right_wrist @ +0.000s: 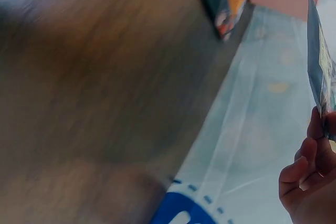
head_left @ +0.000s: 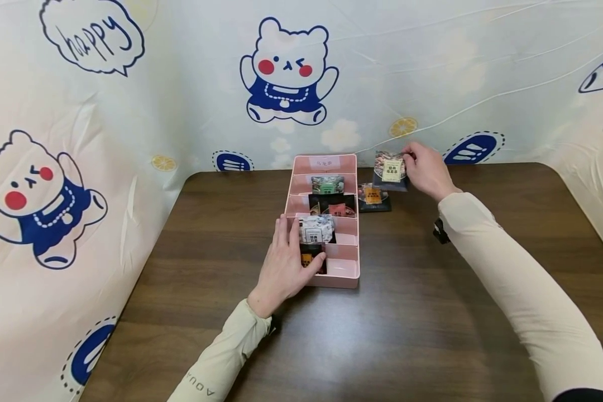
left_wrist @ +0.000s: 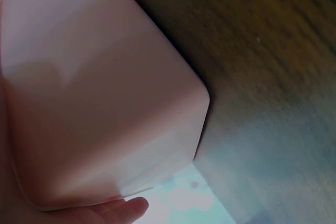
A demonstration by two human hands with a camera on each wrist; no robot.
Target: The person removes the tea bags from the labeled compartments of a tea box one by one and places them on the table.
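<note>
One flat dark sachet (head_left: 391, 170) with a patterned front and pale yellow label, pinched along its upper right side by the right hand (head_left: 429, 172) and extending left from it. Raised beside the far right side of the long pink compartmented tray (head_left: 343, 268), apart from the black orange-labelled sachet (head_left: 374, 200) lying on the brown wooden counter (head_left: 206, 251). Left hand (head_left: 283, 265) laid across the tray's left rim, fingers extended, thumb over the nearest compartment.

Left hand (head_left: 279, 268) back up, fingers (head_left: 283, 230) extended, thumb (head_left: 314, 267) spread; right hand (head_left: 427, 172) pinching; right arm (head_left: 512, 279) stretched forward
</note>
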